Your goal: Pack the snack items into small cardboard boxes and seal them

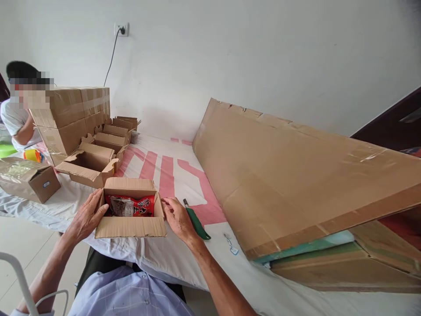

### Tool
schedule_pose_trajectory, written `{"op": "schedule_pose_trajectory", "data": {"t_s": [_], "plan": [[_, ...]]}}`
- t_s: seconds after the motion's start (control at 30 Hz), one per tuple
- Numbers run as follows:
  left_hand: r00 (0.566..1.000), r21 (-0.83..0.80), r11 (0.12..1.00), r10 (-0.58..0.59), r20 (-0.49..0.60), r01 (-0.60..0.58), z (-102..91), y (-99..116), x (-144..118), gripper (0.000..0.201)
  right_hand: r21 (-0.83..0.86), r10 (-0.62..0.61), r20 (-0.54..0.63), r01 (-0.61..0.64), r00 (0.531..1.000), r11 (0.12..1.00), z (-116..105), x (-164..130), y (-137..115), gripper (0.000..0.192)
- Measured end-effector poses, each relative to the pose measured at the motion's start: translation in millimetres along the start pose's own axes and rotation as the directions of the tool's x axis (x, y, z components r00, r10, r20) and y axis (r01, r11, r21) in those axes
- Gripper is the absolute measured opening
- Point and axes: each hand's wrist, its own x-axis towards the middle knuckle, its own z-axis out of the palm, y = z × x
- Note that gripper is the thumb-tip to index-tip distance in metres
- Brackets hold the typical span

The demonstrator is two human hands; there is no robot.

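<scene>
An open cardboard box (130,228) sits at the table's near edge, its front and back flaps folded outward. Inside it lies a red plastic food packet (131,206) with white characters and a see-through window. My left hand (86,216) grips the box's left wall, fingers along the outside and thumb at the rim. On the opposite side, my right hand (179,219) has its fingers curled against the right wall. Just right of that hand lies a green-handled tool (196,223), partly hidden; its kind is unclear.
Several open boxes (88,164) stand in a row behind, beside stacked closed cartons (70,105). A taped box (29,177) is at the left, near another person (19,116). A large cardboard sheet (279,175) leans on the right. Small labels (232,245) lie on the cloth.
</scene>
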Motion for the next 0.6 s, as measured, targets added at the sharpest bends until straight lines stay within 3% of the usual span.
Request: {"op": "schedule_pose_trajectory", "data": {"t_s": [0.17,0.27,0.4,0.47,0.6], "plan": [[0.999,-0.099,0.994,-0.041,0.012,0.042,2.7,-2.8,-0.4,0.073,-0.317,-0.222,-0.021,0.204,0.975,0.926,-24.9,21.8,-33.1,0.021],[0.997,-0.097,0.994,-0.054,-0.046,0.049,12.7,-8.5,2.1,0.074,-0.374,-0.329,0.178,0.373,0.927,0.849,-28.3,41.5,-65.6,0.023],[0.992,-0.090,0.994,-0.065,-0.106,0.055,31.0,-13.6,-1.3,0.075,-0.418,-0.198,0.499,0.435,0.843,0.798,-4.5,62.3,-85.7,0.016],[0.990,-0.078,0.995,-0.072,-0.118,0.063,35.5,-14.0,-4.4,0.075,-0.452,-0.137,0.550,0.431,0.824,0.781,10.7,67.5,-82.6,0.018],[0.992,-0.050,0.997,-0.059,-0.114,0.054,35.4,-12.1,-7.5,0.077,-0.446,-0.151,0.555,0.446,0.818,0.776,29.1,69.4,-68.6,0.027]]}}
